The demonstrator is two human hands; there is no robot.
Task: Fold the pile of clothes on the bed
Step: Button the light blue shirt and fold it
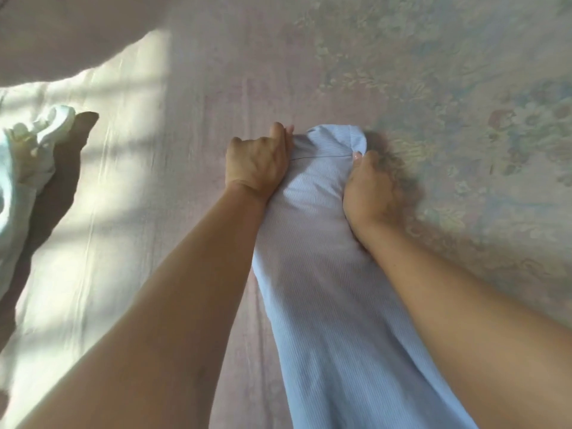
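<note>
No writing or label is legible anywhere. The left hand [258, 161] has its fingers curled, gripping the left edge of the blue garment [337, 289] near its far end. The right hand [371, 190] grips the right edge opposite, thumb pinching the cloth; it is blurred. The garment is ribbed, lies on the bed [192, 97] between the forearms, and its long axis runs from the near edge away from the person, with the rounded folded end pointing away. A pale crumpled cloth [21, 156] lies well apart at the left.
</note>
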